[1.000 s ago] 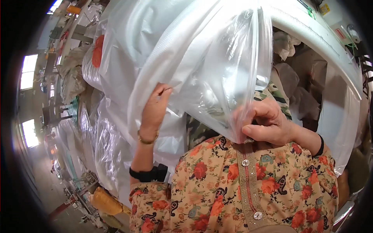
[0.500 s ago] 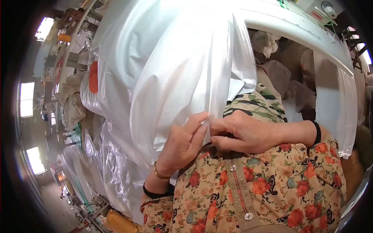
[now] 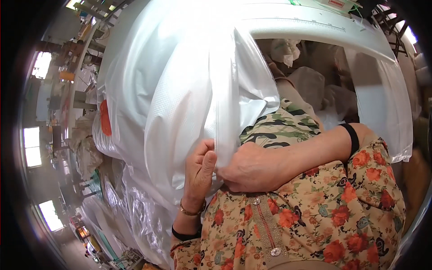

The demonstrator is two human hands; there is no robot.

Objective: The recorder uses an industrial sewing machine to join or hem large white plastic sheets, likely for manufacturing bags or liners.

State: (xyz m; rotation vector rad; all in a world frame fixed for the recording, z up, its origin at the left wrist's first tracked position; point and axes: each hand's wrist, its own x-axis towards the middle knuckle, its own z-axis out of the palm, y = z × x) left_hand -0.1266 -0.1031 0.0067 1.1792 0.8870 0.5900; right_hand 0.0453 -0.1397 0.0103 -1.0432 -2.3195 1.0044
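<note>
A large, glossy white plastic sheet (image 3: 173, 103) with a fine embossed texture drapes down from the table toward my lap. A folded strip (image 3: 225, 90) runs down it to my hands. My left hand (image 3: 199, 173) is at the left side of the strip's lower end, its fingers curled against the sheet and its thumb pointing up. My right hand (image 3: 252, 167) is closed at the strip's right side, its back turned up. The right fingertips are mostly hidden, close to the left hand.
A white table (image 3: 306, 29) with a ruler scale along it stands ahead. Camouflage cloth (image 3: 281, 128) lies across my lap. Crumpled clear plastic (image 3: 141, 207) hangs at the left, below a red-orange object (image 3: 105, 118). Pale bundles (image 3: 310, 85) sit under the table opening.
Both hands have shifted left in the picture, along with the sheet. The right hand has turned its back upward, and the left thumb now stands up. The view has shifted somewhat too.
</note>
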